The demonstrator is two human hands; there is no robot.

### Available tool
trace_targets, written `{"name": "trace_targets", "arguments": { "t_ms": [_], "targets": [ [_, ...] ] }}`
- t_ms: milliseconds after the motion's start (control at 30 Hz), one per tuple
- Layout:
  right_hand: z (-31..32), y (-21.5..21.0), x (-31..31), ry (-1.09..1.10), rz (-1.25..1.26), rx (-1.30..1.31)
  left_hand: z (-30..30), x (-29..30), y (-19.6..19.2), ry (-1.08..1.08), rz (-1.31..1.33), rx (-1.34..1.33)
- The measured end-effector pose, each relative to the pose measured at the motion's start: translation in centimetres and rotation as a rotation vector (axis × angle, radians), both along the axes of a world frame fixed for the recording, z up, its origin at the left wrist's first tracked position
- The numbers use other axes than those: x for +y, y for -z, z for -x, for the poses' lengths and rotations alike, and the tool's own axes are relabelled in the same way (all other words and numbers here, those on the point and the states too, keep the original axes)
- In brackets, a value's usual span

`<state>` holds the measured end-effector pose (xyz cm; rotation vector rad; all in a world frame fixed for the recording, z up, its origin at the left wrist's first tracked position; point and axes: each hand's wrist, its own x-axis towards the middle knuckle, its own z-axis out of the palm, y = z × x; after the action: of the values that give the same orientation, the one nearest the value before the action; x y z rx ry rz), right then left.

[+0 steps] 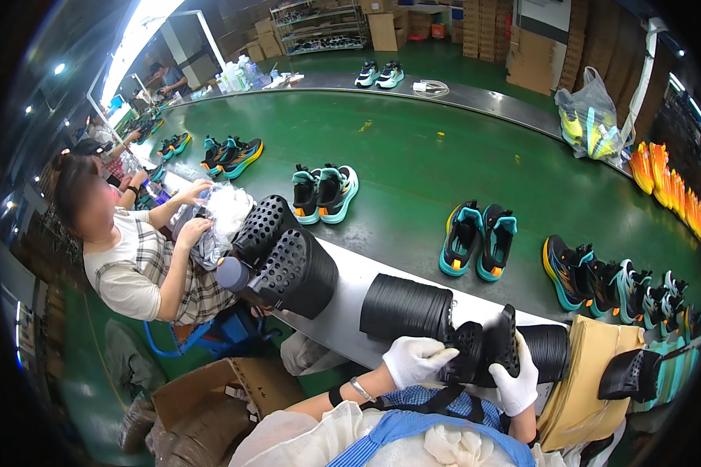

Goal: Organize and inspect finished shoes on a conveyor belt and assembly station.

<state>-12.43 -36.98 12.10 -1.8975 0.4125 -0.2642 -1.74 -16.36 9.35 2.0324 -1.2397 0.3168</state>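
My left hand (418,362), in a white glove, is closed with its fingertips at the edge of a black perforated plastic sheet (467,346). My right hand (516,381), also gloved, grips a second black perforated sheet (505,341), curved and held upright. The two pieces sit close together in front of me. Beside my left hand lies a thick stack of nested black sheets (405,307) on the white bench edge. Another such stack (545,350) shows partly behind my right hand.
Pairs of sneakers (479,240) stand on the green conveyor belt (389,175). Tan paper sheets (592,373) are piled at my right. Larger black perforated stacks (304,272) stand at left, near a seated person (144,265) handling clear plastic. An open cardboard box (210,397) is below.
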Motion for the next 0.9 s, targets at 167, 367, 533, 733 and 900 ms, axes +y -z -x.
{"name": "trace_targets", "arguments": {
  "t_ms": [167,367,533,733,900],
  "targets": [
    [-0.5,-1.6,0.5,-0.048,0.004,0.108,0.0,0.2,-1.2,-0.005,-0.008,0.600],
    [-0.2,-2.4,-0.5,-0.283,0.128,0.141,-1.1,-1.1,-1.4,0.071,0.081,1.160],
    [-1.1,-2.1,-0.7,-0.522,0.179,0.124,-1.8,-2.5,-2.0,0.395,0.334,1.679],
    [-0.9,-0.8,-1.4,-0.449,0.167,0.035,-1.9,-4.3,-2.2,0.367,0.368,1.602],
    [-0.4,-1.3,-2.2,-0.332,0.267,0.155,-1.6,-5.5,-2.4,0.320,0.374,1.694]
  ]
}}
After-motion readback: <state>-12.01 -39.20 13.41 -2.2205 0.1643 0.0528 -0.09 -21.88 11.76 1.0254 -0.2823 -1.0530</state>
